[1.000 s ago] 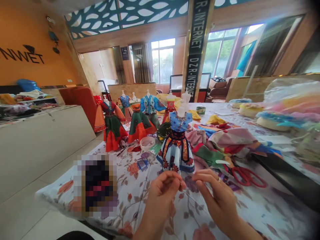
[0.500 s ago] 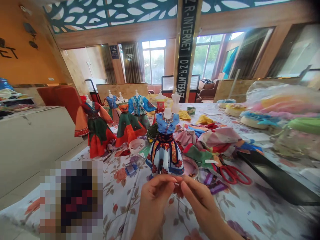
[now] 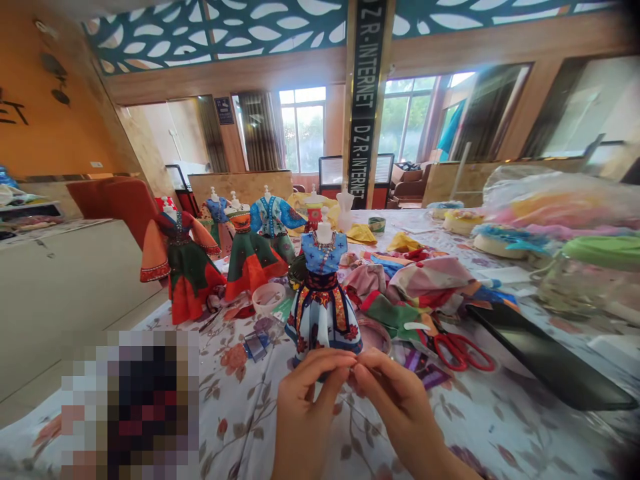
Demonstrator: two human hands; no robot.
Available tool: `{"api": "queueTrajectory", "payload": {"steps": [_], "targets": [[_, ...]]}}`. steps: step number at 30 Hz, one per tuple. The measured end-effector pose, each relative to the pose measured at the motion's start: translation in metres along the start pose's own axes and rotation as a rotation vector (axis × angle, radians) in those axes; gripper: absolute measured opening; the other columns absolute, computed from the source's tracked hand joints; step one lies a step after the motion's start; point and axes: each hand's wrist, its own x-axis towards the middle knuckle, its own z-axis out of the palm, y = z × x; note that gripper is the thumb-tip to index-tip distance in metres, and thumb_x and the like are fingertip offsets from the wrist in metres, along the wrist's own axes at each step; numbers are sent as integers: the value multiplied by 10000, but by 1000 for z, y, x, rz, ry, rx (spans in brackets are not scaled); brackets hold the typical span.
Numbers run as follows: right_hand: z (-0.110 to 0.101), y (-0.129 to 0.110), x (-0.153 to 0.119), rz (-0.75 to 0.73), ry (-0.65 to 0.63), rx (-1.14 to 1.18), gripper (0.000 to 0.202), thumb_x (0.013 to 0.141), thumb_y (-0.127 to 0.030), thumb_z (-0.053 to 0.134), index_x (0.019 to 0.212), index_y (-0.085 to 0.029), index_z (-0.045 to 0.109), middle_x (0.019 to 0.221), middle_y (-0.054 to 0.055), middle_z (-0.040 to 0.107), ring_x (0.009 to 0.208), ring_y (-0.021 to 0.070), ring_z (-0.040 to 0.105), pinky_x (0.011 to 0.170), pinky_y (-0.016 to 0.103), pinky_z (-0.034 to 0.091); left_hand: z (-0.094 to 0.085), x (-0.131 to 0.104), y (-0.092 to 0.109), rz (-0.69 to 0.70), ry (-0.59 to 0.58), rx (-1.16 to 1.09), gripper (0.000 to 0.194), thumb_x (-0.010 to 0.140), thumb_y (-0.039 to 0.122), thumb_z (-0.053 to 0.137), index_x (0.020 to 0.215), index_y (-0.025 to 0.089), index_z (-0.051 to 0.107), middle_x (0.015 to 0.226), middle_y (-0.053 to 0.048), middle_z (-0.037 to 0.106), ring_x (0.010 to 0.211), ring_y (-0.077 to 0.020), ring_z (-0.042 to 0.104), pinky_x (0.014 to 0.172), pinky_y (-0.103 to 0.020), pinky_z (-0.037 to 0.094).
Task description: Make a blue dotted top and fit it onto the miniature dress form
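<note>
My left hand (image 3: 313,393) and my right hand (image 3: 393,397) meet at the fingertips low in the middle of the view. Thumb and fingers of each are pinched together; whatever lies between them is too small to make out. Just behind the fingertips stands a small dress form in a blue bodice and a white patterned skirt (image 3: 323,320). A pink tape ring (image 3: 376,333) and purple strips (image 3: 423,367) lie by my right hand. Left of the dressed form is a little blue clear-topped piece (image 3: 256,345) on the flowered tablecloth (image 3: 240,427).
Red-handled scissors (image 3: 463,352) and a black phone-like slab (image 3: 545,360) lie at the right. Behind them is a heap of fabric scraps (image 3: 425,280). More dressed forms, one with a red and green skirt (image 3: 193,287), stand at the back left. A green-lidded jar (image 3: 600,273) stands far right.
The whole scene has shifted slightly left and down with the camera. My fingertips stay together, the right fingers now curled a little closer to the left.
</note>
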Motion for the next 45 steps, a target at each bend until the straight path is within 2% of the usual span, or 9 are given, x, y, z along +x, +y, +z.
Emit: {"api": "queueTrajectory", "payload": {"steps": [2,6,10,13,19,24,32,39,45], "targets": [[0,-1,1,-82,38,-66,129,864,-236,537,762,-197,607,637,-18,593,561,102,541,509,172,436,-1,-2,1,8,-7,50,142,798,230,594,770,259,731,867,13,724,836,-141,674,705,-190,548],[-2,-2,2,-231,83,-184,88,851,-164,544,796,-197,605,693,-13,631,619,100,586,576,163,466,-6,-3,4,34,-12,210,161,846,255,534,873,234,691,861,0,726,741,-141,685,568,-185,544],[-1,-4,2,-303,113,-269,96,849,-137,535,789,-189,590,671,-16,609,602,92,578,580,153,471,-12,0,6,366,-17,427,123,833,155,550,841,202,664,821,0,709,769,-130,667,717,-200,535],[0,-4,2,-350,131,-309,88,851,-136,533,800,-190,581,695,-10,621,625,92,595,606,148,480,-12,1,7,487,-48,508,158,835,80,525,873,182,639,851,-14,689,791,-118,658,730,-174,526],[0,-4,3,-377,112,-353,117,874,-155,501,797,-190,582,688,-7,623,616,88,604,603,134,485,-12,2,11,490,-167,625,212,869,42,436,851,163,609,838,-32,662,767,-123,650,719,-201,545],[-1,-4,3,-403,115,-392,147,896,-203,489,790,-188,590,686,0,630,610,89,610,593,131,487,-18,3,16,587,-258,798,236,885,83,383,933,139,608,898,-78,681,829,-181,660,754,-289,569],[2,0,2,-426,120,-425,196,920,-255,464,802,-184,603,688,9,638,603,94,625,590,127,494,-18,0,13,599,-330,1040,221,787,47,426,890,153,589,895,-69,674,819,-218,637,740,-354,576],[2,3,1,-404,141,-420,200,917,-298,475,796,-193,595,688,11,644,600,110,630,573,153,501,-20,-1,14,517,-341,1103,307,709,-2,422,904,147,607,951,-87,677,869,-224,639,784,-347,565],[2,-1,1,-356,121,-440,262,922,-343,453,751,-195,585,646,7,625,568,119,611,536,173,484,-38,-8,8,747,-258,1016,291,784,38,416,940,139,640,896,-79,717,813,-192,678,758,-269,570]]}}
